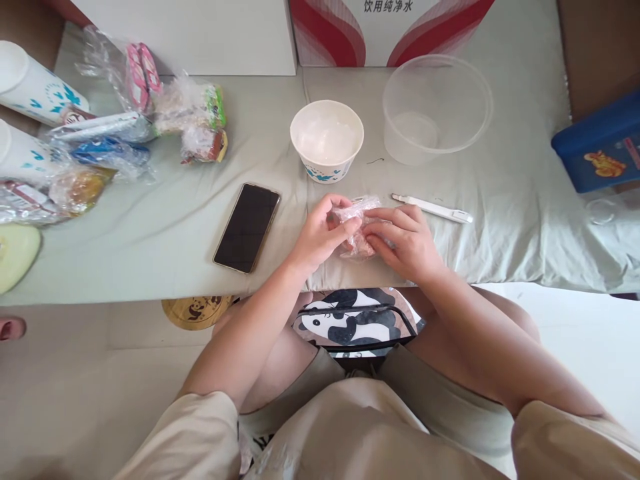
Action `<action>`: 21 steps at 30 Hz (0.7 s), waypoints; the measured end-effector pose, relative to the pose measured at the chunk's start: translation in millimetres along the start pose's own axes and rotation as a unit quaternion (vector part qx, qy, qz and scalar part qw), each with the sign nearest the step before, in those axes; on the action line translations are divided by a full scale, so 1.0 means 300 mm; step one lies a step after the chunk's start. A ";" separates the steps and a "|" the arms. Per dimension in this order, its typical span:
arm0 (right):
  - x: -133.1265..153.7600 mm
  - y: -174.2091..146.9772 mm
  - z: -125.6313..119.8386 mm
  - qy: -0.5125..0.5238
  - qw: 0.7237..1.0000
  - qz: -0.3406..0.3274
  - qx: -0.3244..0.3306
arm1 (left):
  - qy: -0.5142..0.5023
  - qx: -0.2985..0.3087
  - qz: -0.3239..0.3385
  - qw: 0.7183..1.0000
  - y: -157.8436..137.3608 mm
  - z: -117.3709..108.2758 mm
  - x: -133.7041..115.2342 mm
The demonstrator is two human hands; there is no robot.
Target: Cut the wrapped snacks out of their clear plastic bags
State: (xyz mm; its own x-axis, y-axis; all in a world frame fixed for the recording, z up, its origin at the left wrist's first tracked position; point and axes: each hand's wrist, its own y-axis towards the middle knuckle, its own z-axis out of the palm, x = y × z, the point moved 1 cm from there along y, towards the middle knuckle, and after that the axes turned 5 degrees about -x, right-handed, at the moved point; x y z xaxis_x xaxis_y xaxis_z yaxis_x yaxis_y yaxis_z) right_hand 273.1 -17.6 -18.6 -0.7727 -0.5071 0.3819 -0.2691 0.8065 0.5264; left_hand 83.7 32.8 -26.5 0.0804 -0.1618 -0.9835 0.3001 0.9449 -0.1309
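Observation:
Both my hands are at the front edge of the cloth-covered table, on a small clear plastic bag (361, 248) with something pinkish inside; the contents are not clear. My left hand (327, 230) pinches the bag's left side between thumb and fingers. From the other side my right hand (403, 240) grips it with bent fingers. Behind the bag stands a white paper bowl (327, 170) with blue leaf prints and something whitish, translucent inside. A white utility knife (435, 208) lies just beyond my right hand. Left of my left hand rests a dark-screened phone (247, 228).
A clear plastic tub (425, 143) stands at the back right, a blue container (600, 143) at the far right. Wrapped snacks (190, 113) and paper cups (40, 83) crowd the left. Boxes (190, 33) line the back. A pale green round object (17, 257) sits at the left edge.

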 end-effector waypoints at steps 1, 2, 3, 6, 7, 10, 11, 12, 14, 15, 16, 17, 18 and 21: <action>-0.001 0.000 -0.004 0.005 1.000 -0.016 0.005 | 0.002 -0.017 -0.002 1.000 -0.001 -0.001 -0.001; -0.005 0.000 -0.012 0.012 0.999 -0.028 0.010 | 0.009 -0.033 -0.002 0.999 -0.001 -0.001 -0.002; -0.012 -0.001 -0.024 0.015 0.999 -0.029 0.011 | 0.017 -0.046 -0.001 0.999 -0.002 -0.001 -0.003; -0.061 -0.015 -0.074 -0.045 0.997 0.059 -0.011 | 0.035 -0.072 0.009 0.997 -0.004 -0.004 -0.004; -0.085 -0.025 -0.092 -0.087 0.990 0.109 -0.023 | 0.038 -0.082 0.016 0.996 -0.004 -0.008 -0.004; -0.167 -0.063 -0.130 -0.187 0.956 0.224 -0.007 | 0.037 -0.110 0.034 0.993 -0.002 -0.025 -0.001; -0.193 -0.074 -0.139 -0.199 0.948 0.249 0.011 | 0.035 -0.114 0.037 0.992 0.000 -0.030 0.001; -0.214 -0.082 -0.148 -0.201 0.941 0.269 0.031 | 0.035 -0.116 0.040 0.992 0.001 -0.034 0.005; -0.238 -0.085 -0.169 -0.191 0.932 0.303 0.057 | 0.038 -0.112 0.043 0.992 0.004 -0.038 0.012; -0.238 -0.080 -0.180 -0.181 0.928 0.321 0.059 | 0.043 -0.109 0.046 0.992 0.005 -0.038 0.015; -0.227 -0.073 -0.192 -0.165 0.923 0.343 0.055 | 0.053 -0.106 0.051 0.992 0.005 -0.036 0.017; -0.208 -0.063 -0.202 -0.137 0.919 0.366 0.046 | 0.067 -0.104 0.057 0.991 0.004 -0.034 0.017; -0.180 -0.054 -0.209 -0.093 0.918 0.384 0.034 | 0.088 -0.104 0.066 0.989 0.002 -0.031 0.016; -0.066 -0.038 -0.204 0.083 0.919 0.384 0.036 | 0.174 -0.118 0.109 0.972 -0.007 -0.024 0.003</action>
State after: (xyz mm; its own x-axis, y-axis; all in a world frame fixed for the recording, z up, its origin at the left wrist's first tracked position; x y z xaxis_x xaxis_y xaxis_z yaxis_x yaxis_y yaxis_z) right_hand 326.6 -35.5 14.3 -0.6538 0.1859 0.7335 0.2778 0.9606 0.0041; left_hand 76.5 32.8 -28.1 -0.2202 0.1172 -0.9684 0.0824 0.9914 0.1013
